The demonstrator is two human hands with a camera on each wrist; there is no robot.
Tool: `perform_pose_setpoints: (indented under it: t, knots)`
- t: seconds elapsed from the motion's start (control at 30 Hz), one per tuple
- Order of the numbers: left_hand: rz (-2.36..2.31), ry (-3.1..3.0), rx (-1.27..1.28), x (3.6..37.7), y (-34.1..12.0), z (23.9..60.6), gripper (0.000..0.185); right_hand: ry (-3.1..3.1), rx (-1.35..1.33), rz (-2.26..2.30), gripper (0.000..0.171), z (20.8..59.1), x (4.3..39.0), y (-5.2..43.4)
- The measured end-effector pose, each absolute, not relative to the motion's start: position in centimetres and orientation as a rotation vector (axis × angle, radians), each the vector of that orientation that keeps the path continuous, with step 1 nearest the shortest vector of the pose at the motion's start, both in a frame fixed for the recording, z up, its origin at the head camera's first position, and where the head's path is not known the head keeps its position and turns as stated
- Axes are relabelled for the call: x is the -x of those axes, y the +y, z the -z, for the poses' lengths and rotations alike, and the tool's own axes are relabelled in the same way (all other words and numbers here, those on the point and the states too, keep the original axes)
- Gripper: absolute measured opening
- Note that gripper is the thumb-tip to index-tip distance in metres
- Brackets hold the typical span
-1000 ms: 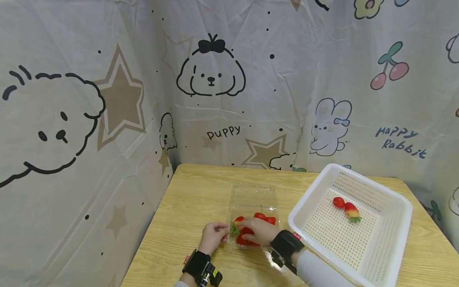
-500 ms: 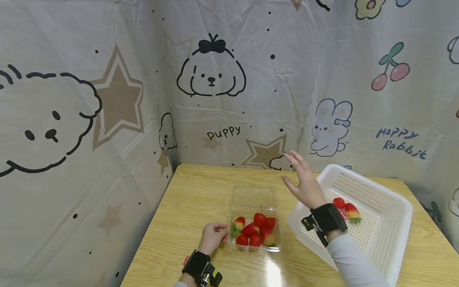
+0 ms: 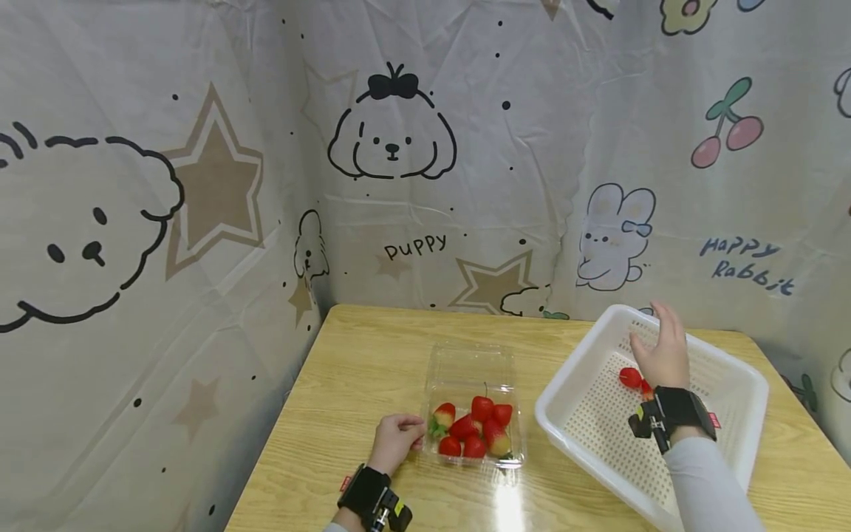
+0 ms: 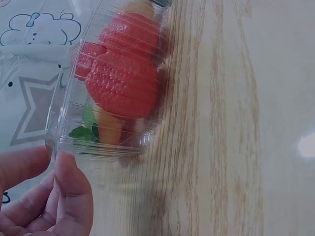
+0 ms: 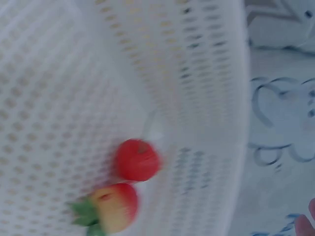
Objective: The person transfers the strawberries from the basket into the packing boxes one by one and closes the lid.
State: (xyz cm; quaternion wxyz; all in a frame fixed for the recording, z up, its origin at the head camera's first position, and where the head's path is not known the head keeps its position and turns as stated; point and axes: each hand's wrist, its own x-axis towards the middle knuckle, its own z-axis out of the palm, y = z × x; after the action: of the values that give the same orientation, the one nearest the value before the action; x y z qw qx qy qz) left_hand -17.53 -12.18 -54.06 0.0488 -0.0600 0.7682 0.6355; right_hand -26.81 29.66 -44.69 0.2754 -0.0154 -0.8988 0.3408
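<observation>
The round red fruit lay in the white basket, right beside a red-and-yellow strawberry; whether the two touched, I couldn't tell. From my right hand, held above the basket, the red fruit was to the left and a little towards me. The strawberry's long axis slanted across the right wrist view, leaves low on the left, red tip towards the basket's side. My right hand was much the nearer; its thumb and fingers stood apart with nothing between them. My left hand pinched the rim of the clear box at a corner, well away across the table. Red fruits filled that box, its lid tipped back behind them.

My right hand and wrist hid most of the strawberry in the head view. The right wrist view was blurred and cut my fingers off at its edge, and my height above the fruit was hard to judge.
</observation>
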Motion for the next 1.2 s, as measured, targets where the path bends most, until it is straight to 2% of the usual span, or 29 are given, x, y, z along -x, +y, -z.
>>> perform_pose_setpoints:
  t: [0.13,0.47,0.7,1.0,1.2]
  knots:
    - [-1.940,2.340,0.180,17.6,-12.2,54.0,0.019,-2.539,0.184,-0.962,0.061,47.0,26.0,31.5]
    - [-1.931,2.341,0.186,17.6,-12.2,54.2,0.018,-3.010,0.273,-0.865,0.068,52.6,25.7,34.6]
    - [-1.940,2.343,0.190,17.7,-12.3,54.1,0.019,-3.101,0.157,-0.702,0.050,54.2,25.4,35.0]
    - [-1.925,2.343,0.201,17.7,-12.3,54.2,0.019,-2.992,0.172,-0.725,0.038,55.1,25.1,35.3]
    - [-1.926,2.346,0.192,17.6,-12.4,54.4,0.020,-2.971,0.242,-0.743,0.036,55.2,24.7,35.3]
